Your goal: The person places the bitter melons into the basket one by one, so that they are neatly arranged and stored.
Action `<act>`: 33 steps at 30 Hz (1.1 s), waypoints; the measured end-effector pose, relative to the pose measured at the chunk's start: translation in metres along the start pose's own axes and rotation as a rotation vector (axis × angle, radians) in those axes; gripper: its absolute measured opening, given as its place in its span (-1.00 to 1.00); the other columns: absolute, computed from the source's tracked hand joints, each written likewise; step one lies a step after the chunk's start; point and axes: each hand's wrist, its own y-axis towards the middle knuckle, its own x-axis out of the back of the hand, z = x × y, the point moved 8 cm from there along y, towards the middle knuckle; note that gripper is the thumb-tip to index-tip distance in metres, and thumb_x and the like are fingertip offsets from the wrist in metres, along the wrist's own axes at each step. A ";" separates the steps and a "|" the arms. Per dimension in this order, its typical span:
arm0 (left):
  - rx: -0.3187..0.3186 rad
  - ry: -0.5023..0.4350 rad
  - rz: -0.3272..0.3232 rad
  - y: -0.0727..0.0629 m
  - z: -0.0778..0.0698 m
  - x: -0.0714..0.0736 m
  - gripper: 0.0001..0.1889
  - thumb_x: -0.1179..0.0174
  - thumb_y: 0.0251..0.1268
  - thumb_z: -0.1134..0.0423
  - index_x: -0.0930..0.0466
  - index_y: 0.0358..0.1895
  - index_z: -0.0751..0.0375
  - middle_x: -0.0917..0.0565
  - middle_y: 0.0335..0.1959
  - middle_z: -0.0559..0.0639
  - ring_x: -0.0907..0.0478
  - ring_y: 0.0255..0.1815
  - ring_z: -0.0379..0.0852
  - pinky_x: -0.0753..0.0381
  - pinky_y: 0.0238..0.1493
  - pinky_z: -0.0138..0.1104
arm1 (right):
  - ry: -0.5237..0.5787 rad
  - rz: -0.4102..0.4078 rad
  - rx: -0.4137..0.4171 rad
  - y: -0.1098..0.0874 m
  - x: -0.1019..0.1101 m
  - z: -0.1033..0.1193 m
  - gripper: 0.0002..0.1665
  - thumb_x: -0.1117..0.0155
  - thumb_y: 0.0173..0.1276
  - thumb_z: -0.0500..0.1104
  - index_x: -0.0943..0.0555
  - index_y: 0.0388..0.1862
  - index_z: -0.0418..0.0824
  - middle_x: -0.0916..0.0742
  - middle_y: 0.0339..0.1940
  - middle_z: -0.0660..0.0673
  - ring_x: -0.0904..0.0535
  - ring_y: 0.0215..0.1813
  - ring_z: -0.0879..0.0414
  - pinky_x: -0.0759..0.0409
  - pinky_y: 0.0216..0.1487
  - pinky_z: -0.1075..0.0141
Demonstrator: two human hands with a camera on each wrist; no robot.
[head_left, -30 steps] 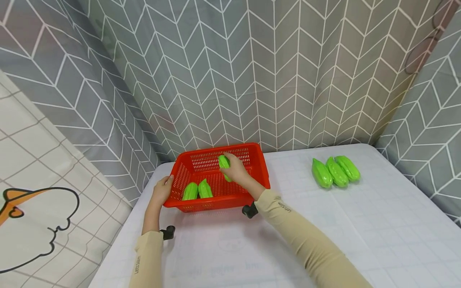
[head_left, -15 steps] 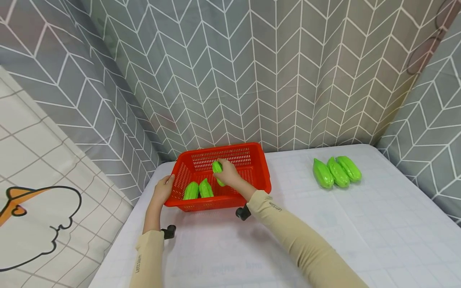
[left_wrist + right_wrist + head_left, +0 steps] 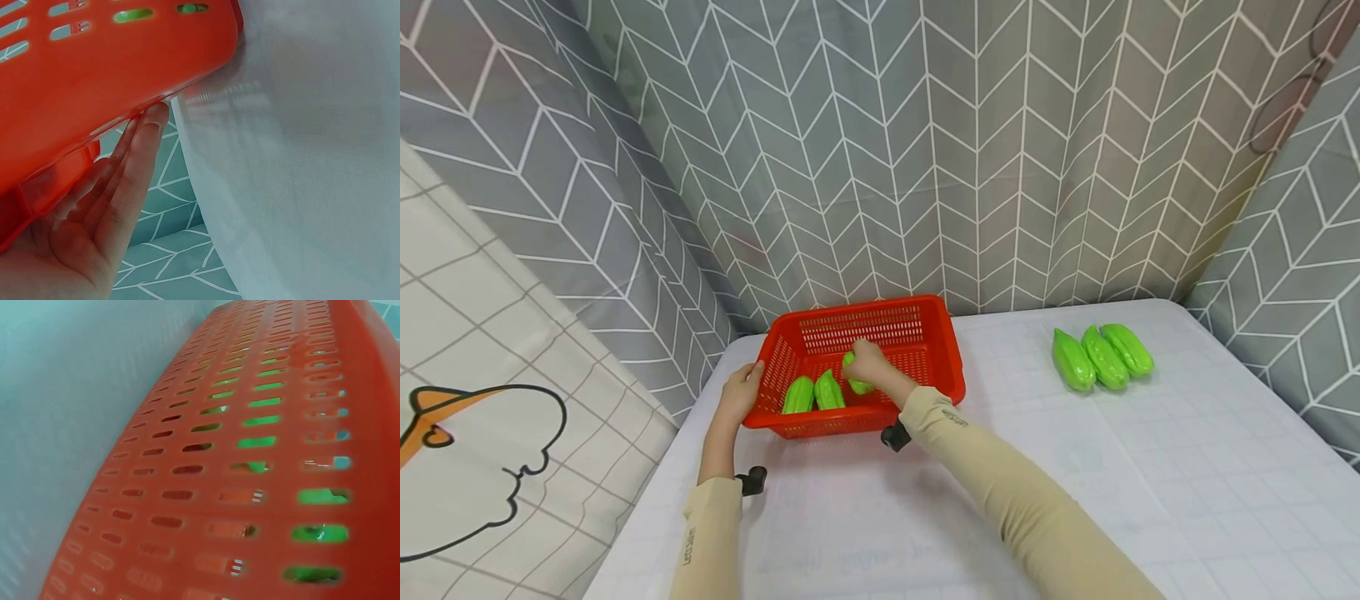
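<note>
A red slotted plastic basket (image 3: pixel 865 415) stands near the back of the white-covered table. My left hand (image 3: pixel 740 395) grips its left rim; in the left wrist view the fingers (image 3: pixel 134 162) lie along the underside of the rim. Inside the basket, my right hand (image 3: pixel 874 367) holds a glossy green ridged gourd (image 3: pixel 860 387) low over the floor, partly covering it. To its left lie two similar gourds, one (image 3: pixel 798 396) beside the other (image 3: pixel 830 390). In the right wrist view the basket wall (image 3: pixel 369 487) hides the right hand, and green shows through the slots.
Three more green gourds, the left one (image 3: pixel 1072 360), the middle one (image 3: pixel 1105 358) and the right one (image 3: pixel 1127 350), lie side by side on the table (image 3: pixel 1000 350) right of the basket. A grey patterned curtain (image 3: pixel 970 167) hangs close behind.
My right hand has moved left and down inside the basket with the green gourd, bringing it near the other two. The left hand stays on the rim.
</note>
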 end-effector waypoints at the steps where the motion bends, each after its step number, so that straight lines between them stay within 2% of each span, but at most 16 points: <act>1: -0.001 0.001 -0.002 0.000 0.000 0.000 -0.40 0.32 0.60 -0.01 -0.28 0.37 0.45 -0.46 0.24 0.48 -0.47 0.14 0.30 -0.41 0.24 0.11 | 0.000 0.001 -0.005 0.001 -0.001 -0.001 -0.31 -0.27 0.29 -0.31 -0.31 0.37 -0.47 -0.51 0.31 -0.37 -0.41 -0.23 0.04 -0.42 -0.27 0.29; 5: 0.005 -0.007 0.001 0.000 0.001 0.000 -0.40 0.31 0.60 -0.03 -0.29 0.37 0.42 -0.47 0.23 0.47 -0.48 0.12 0.28 -0.43 0.22 0.09 | -0.022 0.004 -0.028 0.003 -0.006 -0.001 -0.36 -0.31 0.24 -0.31 -0.38 0.28 -0.48 -0.54 0.27 -0.36 -0.47 -0.10 -0.01 -0.49 -0.16 0.26; 9: 0.007 -0.006 0.005 0.000 0.001 0.000 -0.38 0.33 0.60 -0.05 -0.28 0.38 0.42 -0.47 0.22 0.47 -0.49 0.10 0.28 -0.45 0.19 0.09 | -0.024 0.016 -0.054 0.002 -0.011 -0.001 -0.35 -0.32 0.25 -0.30 -0.37 0.29 -0.46 -0.53 0.30 -0.34 -0.51 0.03 -0.05 -0.56 -0.02 0.21; 12: 0.006 -0.004 0.006 0.001 0.001 0.000 -0.37 0.33 0.60 -0.05 -0.27 0.39 0.43 -0.45 0.24 0.47 -0.48 0.12 0.29 -0.44 0.21 0.10 | -0.033 0.031 -0.077 0.002 -0.014 -0.001 -0.33 -0.29 0.27 -0.30 -0.34 0.33 -0.44 -0.52 0.31 -0.32 -0.47 -0.08 0.00 -0.52 -0.14 0.28; 17: 0.008 0.000 0.005 0.002 0.002 -0.001 -0.37 0.33 0.60 -0.05 -0.25 0.40 0.43 -0.43 0.28 0.48 -0.46 0.18 0.31 -0.41 0.26 0.11 | -0.074 0.061 -0.107 0.002 -0.018 -0.002 -0.43 -0.27 0.30 -0.27 -0.39 0.26 -0.41 -0.58 0.19 -0.30 -0.37 -0.22 0.05 -0.37 -0.31 0.31; 27: 0.029 -0.012 0.008 0.003 0.003 -0.002 -0.37 0.32 0.60 -0.05 -0.23 0.42 0.42 -0.43 0.27 0.46 -0.49 0.16 0.28 -0.46 0.23 0.08 | -0.056 0.069 -0.128 0.003 -0.025 -0.003 -0.66 -0.25 0.33 -0.28 -0.51 0.04 -0.39 -0.62 0.00 -0.29 -0.33 -0.36 0.08 -0.35 -0.39 0.29; 33: 0.035 -0.009 0.004 0.003 0.004 -0.002 -0.38 0.32 0.60 -0.04 -0.23 0.41 0.42 -0.43 0.28 0.47 -0.48 0.17 0.29 -0.45 0.25 0.08 | -0.110 0.066 -0.141 0.006 -0.030 -0.006 -0.57 -0.23 0.35 -0.25 -0.48 0.15 -0.38 -0.63 0.06 -0.28 -0.32 -0.40 0.10 -0.33 -0.39 0.32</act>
